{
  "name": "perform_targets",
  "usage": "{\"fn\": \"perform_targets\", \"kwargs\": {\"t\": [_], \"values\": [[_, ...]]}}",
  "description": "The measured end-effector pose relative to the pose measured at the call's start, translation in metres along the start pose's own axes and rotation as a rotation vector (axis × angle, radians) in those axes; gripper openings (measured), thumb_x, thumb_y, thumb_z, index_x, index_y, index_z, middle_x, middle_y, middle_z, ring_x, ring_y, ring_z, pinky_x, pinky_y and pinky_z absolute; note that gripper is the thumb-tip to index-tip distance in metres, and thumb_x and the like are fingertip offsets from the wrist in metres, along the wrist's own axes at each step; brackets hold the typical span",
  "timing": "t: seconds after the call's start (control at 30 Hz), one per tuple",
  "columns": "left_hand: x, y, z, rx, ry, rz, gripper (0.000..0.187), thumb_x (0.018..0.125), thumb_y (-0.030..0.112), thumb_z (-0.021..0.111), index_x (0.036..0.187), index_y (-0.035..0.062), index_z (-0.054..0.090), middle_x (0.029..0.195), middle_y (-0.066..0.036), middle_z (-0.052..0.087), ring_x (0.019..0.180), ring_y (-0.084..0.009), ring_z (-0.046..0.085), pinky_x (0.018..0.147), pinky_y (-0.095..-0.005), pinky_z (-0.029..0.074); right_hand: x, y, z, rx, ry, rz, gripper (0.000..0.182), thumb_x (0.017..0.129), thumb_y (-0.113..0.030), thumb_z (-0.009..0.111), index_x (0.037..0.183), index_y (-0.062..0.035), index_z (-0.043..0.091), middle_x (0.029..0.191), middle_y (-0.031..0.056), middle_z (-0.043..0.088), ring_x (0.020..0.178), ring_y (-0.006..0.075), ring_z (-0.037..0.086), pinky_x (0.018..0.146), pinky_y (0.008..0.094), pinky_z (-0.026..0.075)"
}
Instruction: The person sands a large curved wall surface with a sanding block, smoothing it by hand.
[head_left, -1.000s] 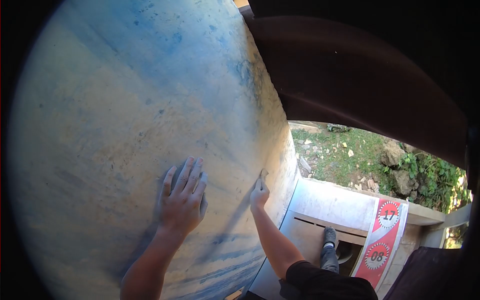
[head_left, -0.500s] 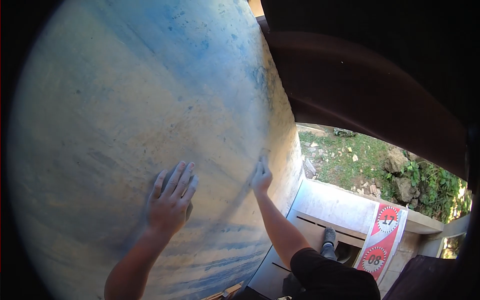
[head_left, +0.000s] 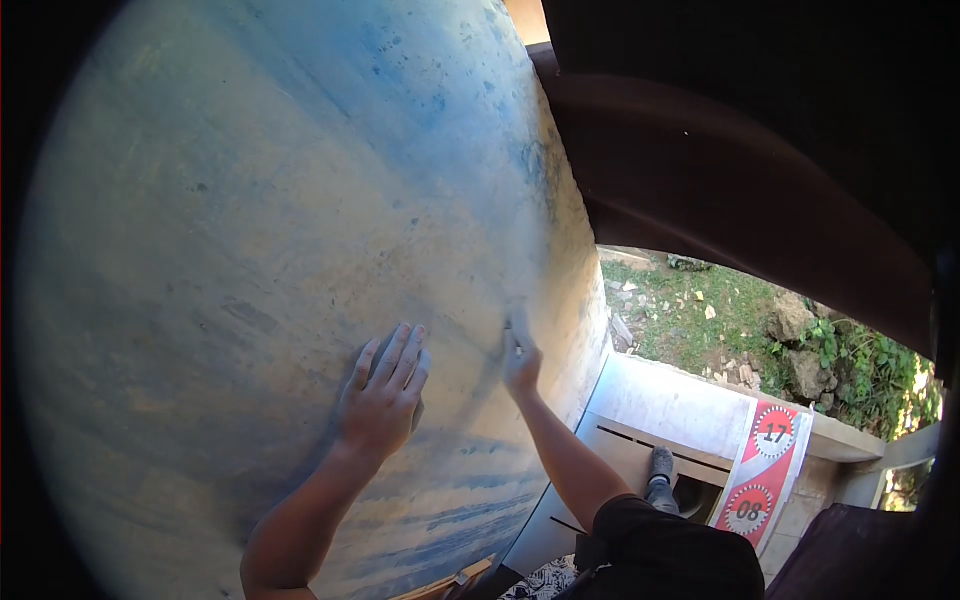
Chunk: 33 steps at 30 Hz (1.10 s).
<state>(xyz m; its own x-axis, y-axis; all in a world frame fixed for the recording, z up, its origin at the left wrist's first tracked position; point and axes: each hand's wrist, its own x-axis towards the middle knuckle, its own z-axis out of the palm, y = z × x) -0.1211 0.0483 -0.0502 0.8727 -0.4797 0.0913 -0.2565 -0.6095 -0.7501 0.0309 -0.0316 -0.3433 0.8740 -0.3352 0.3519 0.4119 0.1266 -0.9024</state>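
While the left hand (head_left: pixel 385 400) lies flat on the wall (head_left: pixel 280 260), fingers together and stretched up and slightly right, the right hand (head_left: pixel 520 362) pinches a small pale scrap (head_left: pixel 517 322) — its fingers closed on it — and presses it to the same surface. That wall is worn and patchy: blue paint at the top, rubbed to a sandy yellow across the middle, blue streaks again low down. Blurred, the scrap looks narrow, its long axis running up from the fingertips, leaning slightly left. Just right of the hand the wall ends at a corner. Below sit a concrete ledge (head_left: pixel 680 405), a red-and-white numbered banner (head_left: pixel 762 468) and grass (head_left: pixel 690 310).
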Motion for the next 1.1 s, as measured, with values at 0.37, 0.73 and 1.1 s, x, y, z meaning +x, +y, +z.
{"fn": "perform_targets", "kwargs": {"t": [0.37,0.73,1.1], "values": [[-0.005,0.0,-0.007,-0.045,-0.027,-0.019,0.046,0.092,0.028,0.063,0.135,0.013,0.069,0.164,-0.007,0.05,0.156,-0.021,0.038,0.128,-0.0478,0.02,0.021,-0.131,0.017,0.261,-0.167,-0.002,0.04,0.104,0.0,0.06,0.144,0.0004,0.064,0.157,0.0254,0.052,0.15,0.0321,0.048,0.119,0.0347,0.04],[-0.004,0.0,-0.003,-0.01,-0.026,-0.003,0.044,0.093,0.028,0.062,0.134,0.0126,0.069,0.163,-0.007,0.05,0.156,-0.0208,0.039,0.128,-0.048,0.02,0.052,0.045,0.0,0.025,0.081,0.46,0.038,0.108,-0.011,0.057,0.14,0.0099,0.061,0.148,0.0252,0.061,0.14,0.0297,0.059,0.115,0.0344,0.045],[-0.001,0.001,0.0,-0.042,-0.012,0.018,0.045,0.09,0.026,0.063,0.132,0.011,0.07,0.162,-0.008,0.052,0.155,-0.0213,0.04,0.128,-0.0475,0.022,-0.011,-0.058,0.009,0.065,-0.077,-0.132,0.042,0.098,0.007,0.062,0.14,0.0054,0.064,0.152,0.0258,0.056,0.147,0.0372,0.049,0.12,0.0394,0.042]]}}
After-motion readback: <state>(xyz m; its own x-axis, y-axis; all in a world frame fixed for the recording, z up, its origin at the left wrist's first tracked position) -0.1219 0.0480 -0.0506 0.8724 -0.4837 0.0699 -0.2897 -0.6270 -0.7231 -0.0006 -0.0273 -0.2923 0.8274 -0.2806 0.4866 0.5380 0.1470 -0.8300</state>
